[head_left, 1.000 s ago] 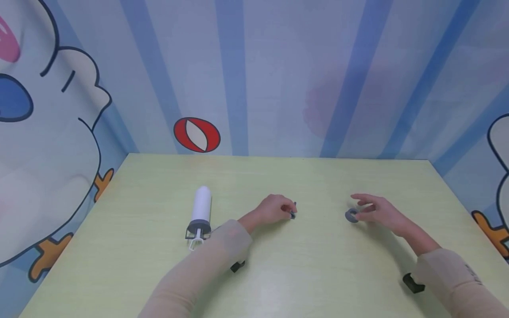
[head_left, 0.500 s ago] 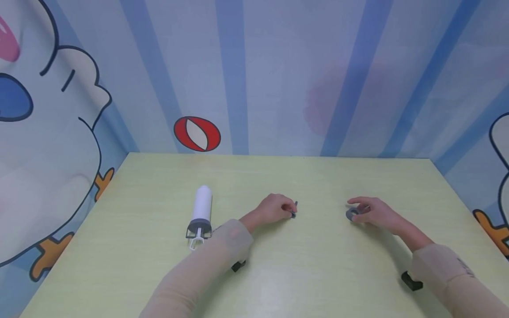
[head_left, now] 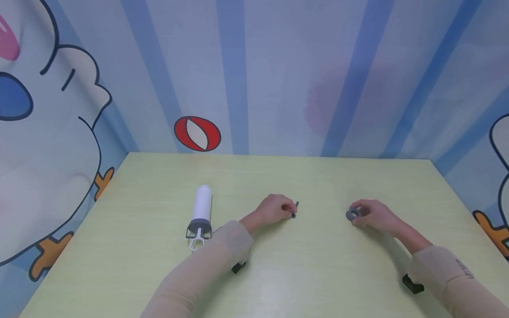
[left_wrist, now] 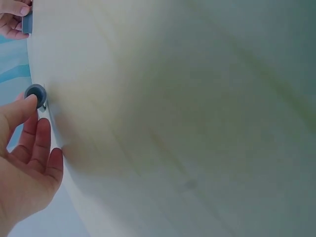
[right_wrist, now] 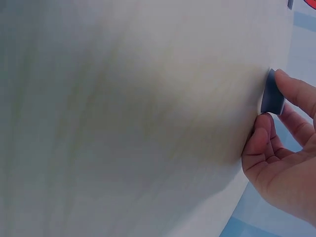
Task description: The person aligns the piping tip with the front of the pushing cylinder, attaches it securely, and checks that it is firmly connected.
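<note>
Near the middle of the table, my left hand (head_left: pixel 274 208) pinches a small dark grey part with a round hollow end (left_wrist: pixel 35 94) between thumb and fingers. A thin piece sticks up beside it in the head view; its exact shape is too small to tell. The other fingers of that hand are loosely bent. Over on the right, my right hand (head_left: pixel 375 215) grips a thick grey ring (head_left: pixel 353 215) by its right side, thumb and fingers on its rim. Seen edge-on in the right wrist view, the ring (right_wrist: pixel 272 94) is at the tabletop.
A white cylinder with a grey collar (head_left: pixel 202 207) and a white pull handle at its near end lies left of my left forearm. The pale table (head_left: pixel 318 265) meets a blue striped printed wall (head_left: pixel 274 88) at its back edge.
My right hand's raised fingers have come down onto the grey ring, closing on its rim. The left hand with its small part has stayed nearly still.
</note>
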{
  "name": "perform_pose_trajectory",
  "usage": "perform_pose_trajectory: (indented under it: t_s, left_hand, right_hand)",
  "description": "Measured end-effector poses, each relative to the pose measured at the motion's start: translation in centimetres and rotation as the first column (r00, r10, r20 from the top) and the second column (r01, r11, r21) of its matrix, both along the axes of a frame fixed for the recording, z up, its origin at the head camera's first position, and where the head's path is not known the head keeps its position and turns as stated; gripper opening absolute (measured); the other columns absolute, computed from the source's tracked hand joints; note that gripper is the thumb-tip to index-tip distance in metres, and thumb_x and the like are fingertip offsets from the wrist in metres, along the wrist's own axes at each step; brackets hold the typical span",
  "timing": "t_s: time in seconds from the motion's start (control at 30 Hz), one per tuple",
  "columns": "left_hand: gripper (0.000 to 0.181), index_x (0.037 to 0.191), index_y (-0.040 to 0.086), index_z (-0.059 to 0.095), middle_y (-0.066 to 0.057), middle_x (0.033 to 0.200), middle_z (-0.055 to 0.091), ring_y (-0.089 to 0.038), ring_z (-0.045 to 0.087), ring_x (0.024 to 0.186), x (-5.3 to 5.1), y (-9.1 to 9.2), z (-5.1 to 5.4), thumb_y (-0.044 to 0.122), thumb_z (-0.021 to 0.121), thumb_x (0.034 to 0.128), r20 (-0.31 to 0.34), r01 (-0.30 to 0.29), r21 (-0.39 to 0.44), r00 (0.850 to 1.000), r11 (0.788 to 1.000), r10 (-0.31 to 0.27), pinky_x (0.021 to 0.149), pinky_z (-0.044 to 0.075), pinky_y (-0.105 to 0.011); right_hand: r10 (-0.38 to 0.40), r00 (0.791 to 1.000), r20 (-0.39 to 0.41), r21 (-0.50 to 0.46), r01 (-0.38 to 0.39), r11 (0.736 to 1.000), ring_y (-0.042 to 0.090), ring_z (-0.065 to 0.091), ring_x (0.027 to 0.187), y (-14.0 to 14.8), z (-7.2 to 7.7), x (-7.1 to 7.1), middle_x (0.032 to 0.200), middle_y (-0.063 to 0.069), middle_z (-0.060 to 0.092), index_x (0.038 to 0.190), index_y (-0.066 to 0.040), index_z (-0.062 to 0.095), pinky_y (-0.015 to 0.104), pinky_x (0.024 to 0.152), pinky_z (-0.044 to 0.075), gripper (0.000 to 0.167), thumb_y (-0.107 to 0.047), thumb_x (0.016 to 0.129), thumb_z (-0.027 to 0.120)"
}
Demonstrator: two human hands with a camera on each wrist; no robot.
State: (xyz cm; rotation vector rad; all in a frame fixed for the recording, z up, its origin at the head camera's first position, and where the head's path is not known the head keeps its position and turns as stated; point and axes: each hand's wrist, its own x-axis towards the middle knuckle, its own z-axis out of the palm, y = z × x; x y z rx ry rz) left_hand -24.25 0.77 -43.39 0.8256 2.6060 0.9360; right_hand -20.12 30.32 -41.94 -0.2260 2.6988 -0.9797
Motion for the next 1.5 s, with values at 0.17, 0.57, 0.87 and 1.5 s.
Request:
perform_pose_trajectory:
  t_s: [0.17,0.57,0.87,1.5]
  left_hand:
    - [0.013,0.090,0.015,0.069,0.004,0.090,0.066,-0.010,0.057,0.088,0.0,0.1,0.1,0.010,0.059,0.0833,0.014,-0.024,0.022,1.000,0.999,0.024,0.077,0.043,-0.019]
    - [0.012,0.088,0.015,0.069,0.004,0.085,0.066,-0.007,0.056,0.080,-0.3,0.0,0.2,0.010,0.060,0.0822,-0.014,-0.065,0.122,0.998,0.990,0.068,0.074,0.043,-0.018]
    - [0.010,0.088,0.014,0.069,0.003,0.084,0.067,-0.008,0.055,0.080,0.2,-0.1,1.2,0.012,0.062,0.0811,0.029,-0.089,0.197,0.996,0.976,0.085,0.074,0.043,-0.019]
    - [0.015,0.094,0.008,0.067,-0.001,0.086,0.066,-0.010,0.055,0.075,1.2,0.0,2.8,0.013,0.062,0.0816,0.174,-0.154,0.343,0.980,0.926,0.099,0.066,0.044,-0.019]
  right_hand:
    - [-0.007,1.000,-0.002,-0.001,0.007,1.000,0.021,0.050,0.086,-0.1,0.0,0.0,0.098,0.017,0.056,0.110,0.004,0.055,0.028,0.069,0.039,0.044,-0.017,0.074,0.069]
    - [-0.041,0.999,-0.008,-0.009,0.041,0.999,0.021,0.054,0.084,0.2,1.2,-0.1,0.104,0.020,0.055,0.117,0.005,0.052,0.028,0.065,0.044,0.050,-0.023,0.078,0.065]
    - [-0.037,0.998,-0.057,-0.085,0.032,0.996,0.016,0.052,0.083,-1.2,2.3,0.2,0.100,0.018,0.058,0.117,0.004,0.051,0.027,0.064,0.044,0.049,-0.022,0.078,0.066]
    - [0.026,0.997,-0.073,-0.349,-0.050,0.936,0.007,0.058,0.078,-4.9,2.5,0.6,0.093,0.006,0.061,0.115,0.002,0.052,0.023,0.070,0.048,0.044,-0.014,0.077,0.066]
